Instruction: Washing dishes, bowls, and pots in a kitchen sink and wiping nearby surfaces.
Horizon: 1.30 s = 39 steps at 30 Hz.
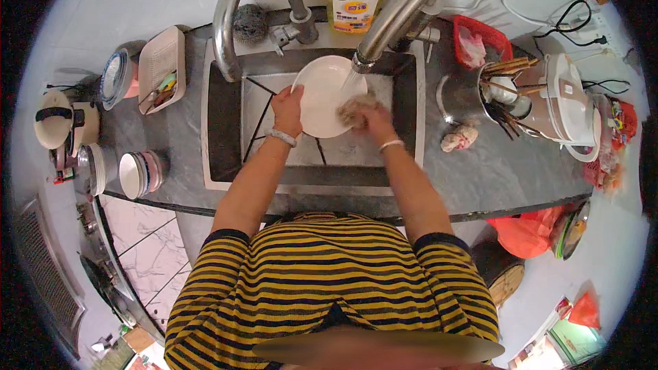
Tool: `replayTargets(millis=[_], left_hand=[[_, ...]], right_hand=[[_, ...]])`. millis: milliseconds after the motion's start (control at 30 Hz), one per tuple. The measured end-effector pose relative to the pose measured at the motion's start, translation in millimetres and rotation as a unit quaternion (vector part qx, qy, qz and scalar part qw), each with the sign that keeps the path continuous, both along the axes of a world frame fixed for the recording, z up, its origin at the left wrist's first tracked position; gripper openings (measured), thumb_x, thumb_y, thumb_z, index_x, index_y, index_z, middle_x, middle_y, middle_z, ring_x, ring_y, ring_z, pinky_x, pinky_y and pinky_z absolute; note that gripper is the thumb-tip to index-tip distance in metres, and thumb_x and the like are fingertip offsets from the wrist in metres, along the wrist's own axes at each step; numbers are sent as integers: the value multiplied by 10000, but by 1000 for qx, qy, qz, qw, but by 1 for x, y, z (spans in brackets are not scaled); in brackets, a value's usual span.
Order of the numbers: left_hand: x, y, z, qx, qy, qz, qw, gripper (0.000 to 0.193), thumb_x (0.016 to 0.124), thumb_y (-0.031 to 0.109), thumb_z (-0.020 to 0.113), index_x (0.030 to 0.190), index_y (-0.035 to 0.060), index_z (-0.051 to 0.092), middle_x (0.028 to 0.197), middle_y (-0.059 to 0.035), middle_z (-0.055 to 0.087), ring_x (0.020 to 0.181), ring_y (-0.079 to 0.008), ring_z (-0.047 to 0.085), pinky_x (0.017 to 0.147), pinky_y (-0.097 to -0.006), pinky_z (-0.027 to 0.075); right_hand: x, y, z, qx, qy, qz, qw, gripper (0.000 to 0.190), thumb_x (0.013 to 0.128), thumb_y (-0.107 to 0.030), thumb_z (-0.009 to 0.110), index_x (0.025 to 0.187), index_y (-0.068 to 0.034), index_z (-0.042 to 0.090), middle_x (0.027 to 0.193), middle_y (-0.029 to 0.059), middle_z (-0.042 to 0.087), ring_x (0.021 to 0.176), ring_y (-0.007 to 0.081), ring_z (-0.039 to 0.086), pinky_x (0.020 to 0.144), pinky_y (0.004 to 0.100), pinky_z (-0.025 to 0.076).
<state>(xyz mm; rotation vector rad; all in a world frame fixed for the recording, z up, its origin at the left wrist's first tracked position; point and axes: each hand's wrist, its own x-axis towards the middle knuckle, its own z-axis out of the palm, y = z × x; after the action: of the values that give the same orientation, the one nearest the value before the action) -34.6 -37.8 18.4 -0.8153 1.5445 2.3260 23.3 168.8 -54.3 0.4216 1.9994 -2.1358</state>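
Note:
Over the basin of a dark sink (329,176), my left hand (288,110) grips the left edge of a white plate (321,97). My right hand (374,121), somewhat blurred, holds a brownish scrubbing cloth (354,108) against the plate's lower right rim. Water runs onto the plate from the right metal faucet (401,10). A second curved faucet (223,25) arches over the sink's left side.
Behind the sink stand a yellow detergent bottle (355,5) and a steel wool scourer (250,23). Stacked bowls (133,174) and a beige basket (162,69) are on the left. A red basket (483,36), a utensil holder (465,95) and a crumpled cloth (459,137) lie right.

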Motion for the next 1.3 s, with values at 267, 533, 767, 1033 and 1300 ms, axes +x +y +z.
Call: replayTargets(millis=[267,533,767,1033,1300], left_hand=[[33,23,-21,-64,-69,27,995,335,833,135,549,1111,-39,483,1050,-124,576,913,-245,582,767,-376,493],[89,15,-77,-172,40,-331,927,361,780,178,596,1090,31,484,1101,-137,554,1012,-295,552,839,-422,460],[76,34,-23,-617,393,-424,534,619,735,278,601,1309,168,398,1179,-189,513,1013,-371,534,823,-398,453],[55,43,16,-356,172,-470,789,383,715,149,627,1085,65,576,902,-186,627,854,-317,606,775,-379,461],[50,47,21,-184,42,-337,922,287,784,55,592,1059,-22,558,966,-77,622,884,-155,580,764,-299,460]], right_hand=[[35,-46,23,-371,-296,-167,864,391,811,-273,530,1128,-45,506,1005,121,582,829,278,597,680,408,526],[15,-21,67,-159,-157,-283,933,435,711,-222,612,1081,-16,509,983,105,585,817,232,601,643,387,522],[0,11,72,-111,-142,-227,957,423,686,-207,647,1040,-9,523,975,113,580,799,236,596,603,389,508],[-15,15,81,-93,-141,-223,960,313,722,-210,674,966,-37,582,866,90,596,744,207,597,590,345,522],[18,-18,92,193,132,60,970,705,670,-320,720,1211,31,435,1228,216,462,1074,309,513,893,377,433]])
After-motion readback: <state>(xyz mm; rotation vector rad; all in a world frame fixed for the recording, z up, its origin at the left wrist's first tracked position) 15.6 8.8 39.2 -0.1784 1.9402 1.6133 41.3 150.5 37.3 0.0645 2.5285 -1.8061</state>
